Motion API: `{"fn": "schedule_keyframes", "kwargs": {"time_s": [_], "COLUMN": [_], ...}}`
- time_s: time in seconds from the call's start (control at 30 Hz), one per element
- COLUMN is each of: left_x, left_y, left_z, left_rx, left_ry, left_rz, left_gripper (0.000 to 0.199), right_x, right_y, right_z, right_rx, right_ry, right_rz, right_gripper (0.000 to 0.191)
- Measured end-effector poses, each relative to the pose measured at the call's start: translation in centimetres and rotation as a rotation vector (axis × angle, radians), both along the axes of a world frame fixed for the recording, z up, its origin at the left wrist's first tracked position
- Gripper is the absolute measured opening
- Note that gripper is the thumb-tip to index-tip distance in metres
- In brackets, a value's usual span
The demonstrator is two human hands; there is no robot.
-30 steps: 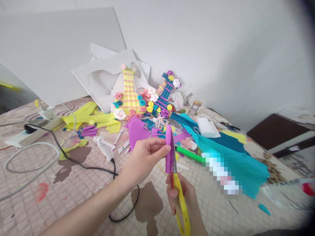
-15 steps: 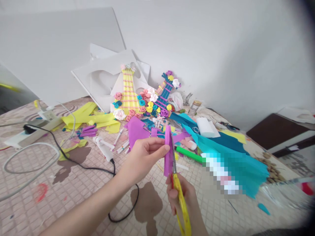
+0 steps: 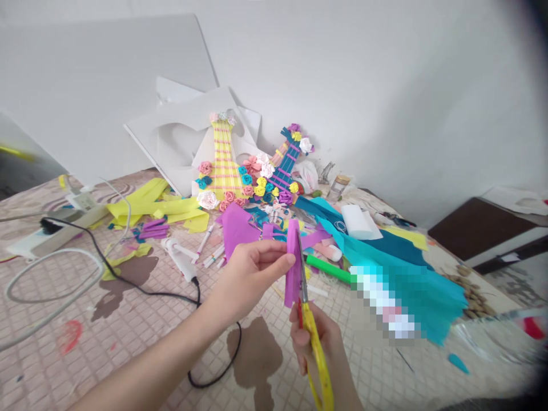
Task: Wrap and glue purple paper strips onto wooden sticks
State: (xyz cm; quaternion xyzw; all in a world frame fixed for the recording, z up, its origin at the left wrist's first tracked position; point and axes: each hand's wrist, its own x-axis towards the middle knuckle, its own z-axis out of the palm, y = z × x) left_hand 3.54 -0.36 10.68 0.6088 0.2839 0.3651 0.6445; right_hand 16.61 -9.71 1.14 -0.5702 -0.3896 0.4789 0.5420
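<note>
- Far left: a power bar [image 3: 64,233] on the table [image 3: 141,348], with a black cord [image 3: 145,292] snaking over toward the glue gun [image 3: 184,264]. Gun's lying down, well apart from the hands, so I'd guess it's just parked within reach.
- Yellow paper [image 3: 152,205] is heaped behind the gun, which leaves the front of the table freer for elbows, I reckon.
- Next, a yellow guitar [image 3: 226,157] stands upright against white boards [image 3: 145,128]; looks like they prop it up. Purple sheet [image 3: 240,228] lies just in front.
- Left hand [image 3: 259,271]: thumb and fingers pinching a narrow purple strip [image 3: 291,288], upright, up off the table and in front of the sheet. They come in from the left side, so the right edge is free for the blades. Smart grip imo.
- Blue guitar [image 3: 286,168] leans at the back, tilted, flowers round it, clear of the work.
- Scissors [image 3: 311,324] point up, blades right along that edge, basically parallel to it. Can't tell how far apart the blades are.
- Right hand [image 3: 327,328] is wrapped round the yellow handles, low down, probably to steer from below without blocking the view.
- Further right: green tube [image 3: 329,269], white roll [image 3: 356,221] and teal paper [image 3: 432,297]. The roll sits on the paper, maybe weighing it down a bit.
</note>
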Motion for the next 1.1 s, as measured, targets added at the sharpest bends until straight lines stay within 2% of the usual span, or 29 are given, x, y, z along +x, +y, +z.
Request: {"fn": "schedule_keyframes", "kwargs": {"time_s": [0.27,0.47,0.67,0.83,1.1], "left_x": [0.0,-0.1,-0.2,-0.1,-0.2], "left_y": [0.0,-0.3,-0.3,-0.2,-0.3], "left_z": [-0.4,0.0,0.2,0.2,0.4], "left_rx": [0.015,0.032,0.030,0.003,0.009], "left_ry": [-0.015,0.005,0.008,0.003,0.018], "left_rz": [-0.003,-0.010,-0.015,-0.026,-0.026], "left_gripper": [0.017,0.013,0.013,0.014,0.016], "right_x": [-1.1,-0.9,-0.1,-0.8,-0.9], "right_y": [-0.6,-0.6,-0.5,-0.6,-0.7], "right_z": [1.0,0.1,-0.8,0.2,1.0], "right_rx": [0.011,0.034,0.049,0.068,0.030], "right_ry": [0.021,0.052,0.077,0.058,0.047], "right_rz": [-0.036,-0.031,0.066,-0.032,-0.046], "right_gripper": [0.058,0.059,0.054,0.055,0.053]}}
